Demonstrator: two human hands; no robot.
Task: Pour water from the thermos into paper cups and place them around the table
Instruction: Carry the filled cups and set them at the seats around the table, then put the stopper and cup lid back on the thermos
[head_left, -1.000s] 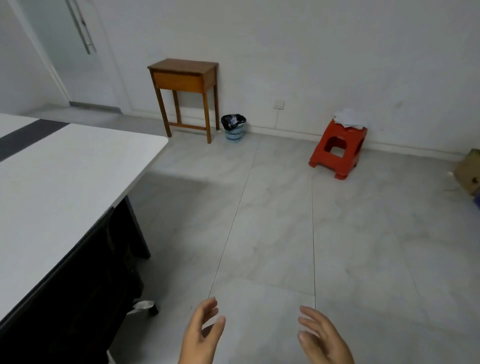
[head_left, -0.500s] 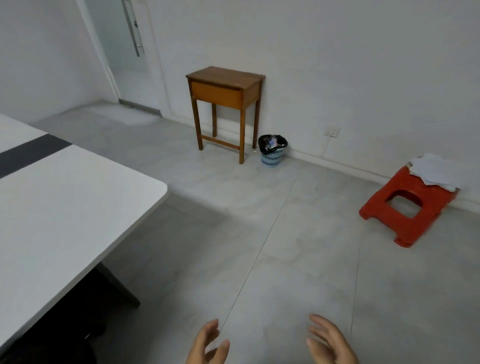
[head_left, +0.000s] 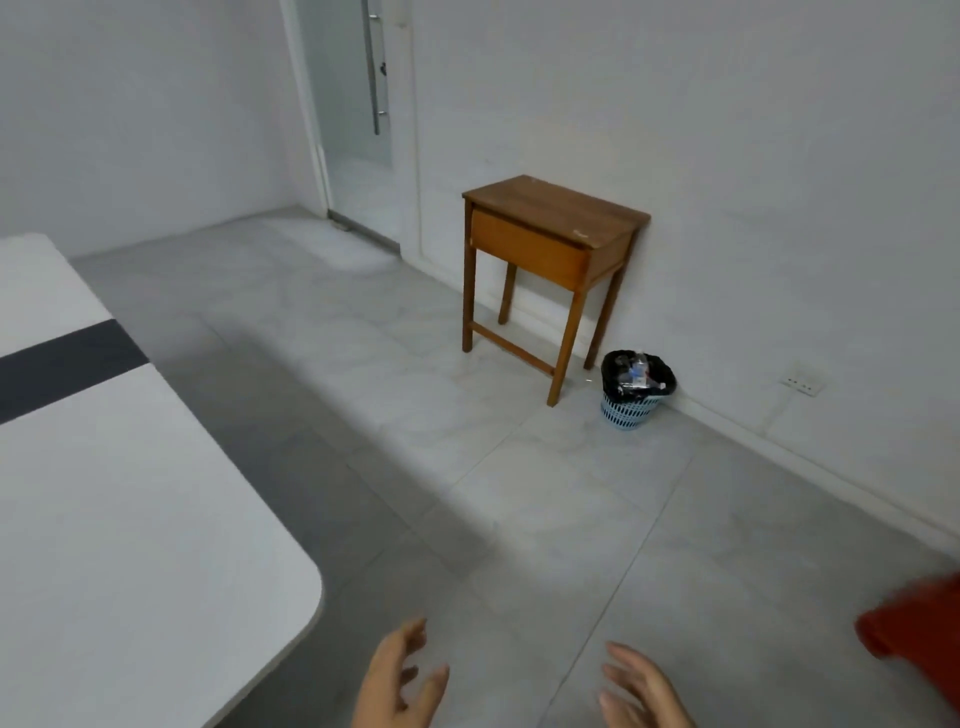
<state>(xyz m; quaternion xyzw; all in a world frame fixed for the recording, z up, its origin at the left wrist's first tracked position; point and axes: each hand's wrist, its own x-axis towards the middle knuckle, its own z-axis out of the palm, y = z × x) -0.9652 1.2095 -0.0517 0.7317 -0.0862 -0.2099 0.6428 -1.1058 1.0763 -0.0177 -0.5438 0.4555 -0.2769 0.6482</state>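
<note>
On my far left I see the white table (head_left: 130, 519) with a dark stripe across it, its rounded corner near my left hand (head_left: 400, 680), which hangs over the grey floor tiles (head_left: 519, 493) with fingers loosely spread and holding nothing. Just to its right my right hand (head_left: 641, 691) is likewise relaxed and empty; I see no thermos or paper cups anywhere. Further back a glass door (head_left: 358, 104), a small wooden side table (head_left: 550, 234) and a lined blue bin (head_left: 635, 389) stand along the wall, and a blurred red object (head_left: 919, 623) shows at the right edge.
</note>
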